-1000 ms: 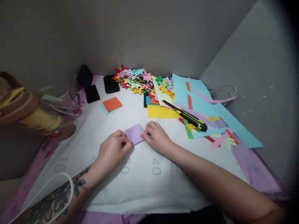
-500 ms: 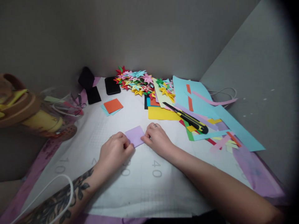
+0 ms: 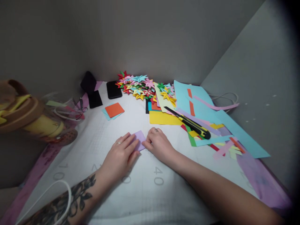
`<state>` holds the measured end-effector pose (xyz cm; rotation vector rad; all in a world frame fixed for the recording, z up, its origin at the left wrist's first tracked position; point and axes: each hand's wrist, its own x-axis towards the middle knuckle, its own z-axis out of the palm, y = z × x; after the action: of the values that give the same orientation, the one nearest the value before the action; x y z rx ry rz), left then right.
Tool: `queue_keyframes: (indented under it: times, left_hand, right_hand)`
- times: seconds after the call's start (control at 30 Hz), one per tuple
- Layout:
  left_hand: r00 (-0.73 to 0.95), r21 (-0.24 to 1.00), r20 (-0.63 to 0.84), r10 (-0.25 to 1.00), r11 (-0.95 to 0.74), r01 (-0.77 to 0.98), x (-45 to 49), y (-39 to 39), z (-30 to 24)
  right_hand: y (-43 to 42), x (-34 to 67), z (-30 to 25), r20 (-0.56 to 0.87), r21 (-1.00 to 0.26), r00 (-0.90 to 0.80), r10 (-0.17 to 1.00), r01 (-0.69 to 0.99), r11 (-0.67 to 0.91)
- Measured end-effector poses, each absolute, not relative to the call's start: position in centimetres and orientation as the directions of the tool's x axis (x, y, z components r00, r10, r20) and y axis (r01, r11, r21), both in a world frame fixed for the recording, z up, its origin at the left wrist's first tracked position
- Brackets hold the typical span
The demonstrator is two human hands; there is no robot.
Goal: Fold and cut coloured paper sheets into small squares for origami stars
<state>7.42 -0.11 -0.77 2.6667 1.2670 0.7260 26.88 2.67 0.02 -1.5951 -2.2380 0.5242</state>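
Note:
A small purple square of paper (image 3: 140, 139) lies on the white sheet between my hands. My left hand (image 3: 122, 151) rests flat over its left part, fingers stretched out, covering much of it. At its right edge, my right hand (image 3: 157, 140) is closed, with thumb and curled fingers pinching the paper's side. Beyond my left hand sits an orange paper square (image 3: 114, 110) on top of light blue ones (image 3: 107, 114).
Folded paper stars (image 3: 138, 84) are heaped at the back. A yellow-black utility knife (image 3: 189, 123) lies on coloured paper strips and light blue sheets (image 3: 206, 97) at right. At left are a phone (image 3: 114, 90), a black square (image 3: 95, 99) and a brown-lidded bottle (image 3: 42, 122).
My left hand has opened from a curled grip and now lies with fingers stretched across the purple paper. My right hand keeps its pinch at the right edge. The view has tilted slightly.

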Motion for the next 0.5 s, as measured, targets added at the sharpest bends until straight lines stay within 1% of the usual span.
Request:
queue_keyframes:
  times: [0.1,0.2,0.37,0.5]
  left_hand:
    - [0.536,0.290,0.300,0.789,-0.611,0.737,7.5,0.0,-0.8]
    - [0.528,0.314,0.255,0.810,-0.586,0.748,7.5,0.2,-0.5]
    - [0.518,0.360,0.222,0.826,-0.563,0.744,7.6,0.4,0.2]
    - [0.524,0.352,0.216,0.824,-0.567,0.745,7.7,0.5,0.3]
  right_hand:
    - [2.6,26.8,0.2,0.055,-0.461,-0.315,0.947,0.834,0.304]
    - [2.7,26.8,0.4,0.039,-0.424,-0.321,0.946,0.852,0.307]
    - [2.7,26.5,0.5,0.029,-0.357,-0.327,0.945,0.879,0.315]
    - [2.8,26.3,0.5,0.024,-0.319,-0.317,0.948,0.896,0.308]
